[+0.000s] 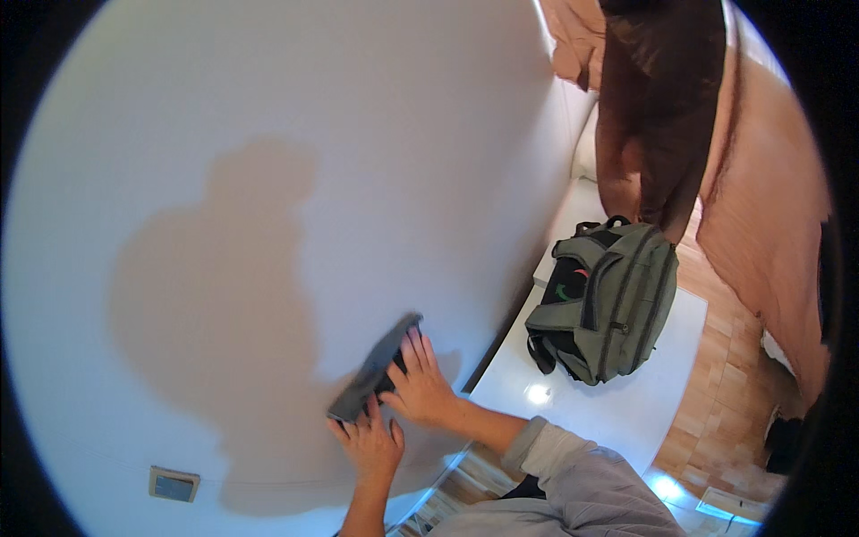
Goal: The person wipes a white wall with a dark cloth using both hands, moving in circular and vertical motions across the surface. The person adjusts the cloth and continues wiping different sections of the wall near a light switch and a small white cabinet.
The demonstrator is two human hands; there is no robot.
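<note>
A folded dark grey cloth slants in front of the white wall, its upper end slightly blurred. My left hand has hold of its lower end, fingers tucked at the edge. Further up, my right hand grips the same cloth near its upper end, fingers spread over a blackish part. Whether the cloth touches the wall, I cannot tell. To the right of my hands, a grey-green backpack lies with its shoulder straps facing the wall side.
Under the backpack is a glossy white tabletop beside the wall. A wall switch plate sits at lower left. Brown and peach fabric hangs at upper right. Wood-patterned flooring shows beyond the table; dark objects stand at the right rim.
</note>
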